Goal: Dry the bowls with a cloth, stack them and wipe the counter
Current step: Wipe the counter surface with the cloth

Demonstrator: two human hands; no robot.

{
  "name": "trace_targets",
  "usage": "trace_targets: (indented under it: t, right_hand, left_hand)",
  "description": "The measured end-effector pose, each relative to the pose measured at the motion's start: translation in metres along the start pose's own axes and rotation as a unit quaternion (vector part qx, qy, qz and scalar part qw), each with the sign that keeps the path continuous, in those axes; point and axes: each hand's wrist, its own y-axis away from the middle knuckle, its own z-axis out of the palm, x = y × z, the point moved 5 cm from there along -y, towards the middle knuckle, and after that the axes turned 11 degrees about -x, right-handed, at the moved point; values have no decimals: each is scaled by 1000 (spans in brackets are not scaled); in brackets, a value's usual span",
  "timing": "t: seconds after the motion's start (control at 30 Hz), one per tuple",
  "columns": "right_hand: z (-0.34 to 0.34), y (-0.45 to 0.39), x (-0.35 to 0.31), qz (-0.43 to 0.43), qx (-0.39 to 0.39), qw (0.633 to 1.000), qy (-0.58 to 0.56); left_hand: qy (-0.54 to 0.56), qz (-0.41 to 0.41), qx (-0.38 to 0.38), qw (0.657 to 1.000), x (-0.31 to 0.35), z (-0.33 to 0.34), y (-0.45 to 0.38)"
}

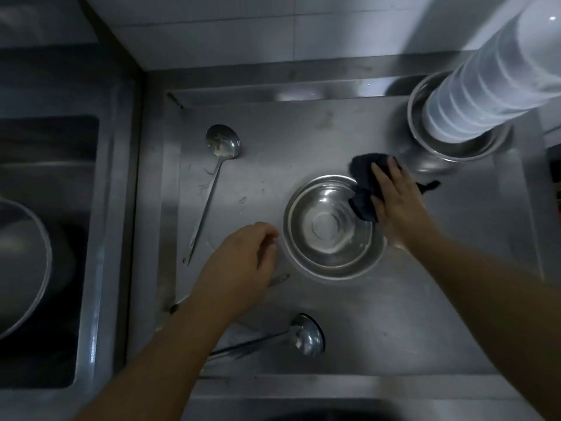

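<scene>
A steel bowl (331,229), seemingly two nested, stands upright in the middle of the steel counter (425,314). My right hand (394,199) lies flat with straight fingers on a dark cloth (364,174), pressing it over the bowl's far right rim. My left hand (246,265) hovers just left of the bowl with loosely curled fingers, holding nothing. At the back right, another steel bowl (455,150) carries a tall leaning stack of white bowls (485,92).
A ladle (223,144) lies on the counter at the back left, its handle running toward me. A second ladle (306,332) lies near the front edge. A sink with a large pot (21,268) is at the left. A raised rim borders the counter.
</scene>
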Motion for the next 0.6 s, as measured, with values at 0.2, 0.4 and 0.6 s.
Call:
trace_targets:
  t: [0.2,0.4,0.6]
  right_hand:
    - [22,103,46,47,-51,997,-34]
    - [46,211,67,12,-103,995,-3]
    - [61,265,63,15,-218,975,42]
  left_hand:
    - [-6,-26,-3,1000,23,26,31]
    - [-21,-49,-7,999,45,77,75]
    - [-39,-81,-15,996,64,116,117]
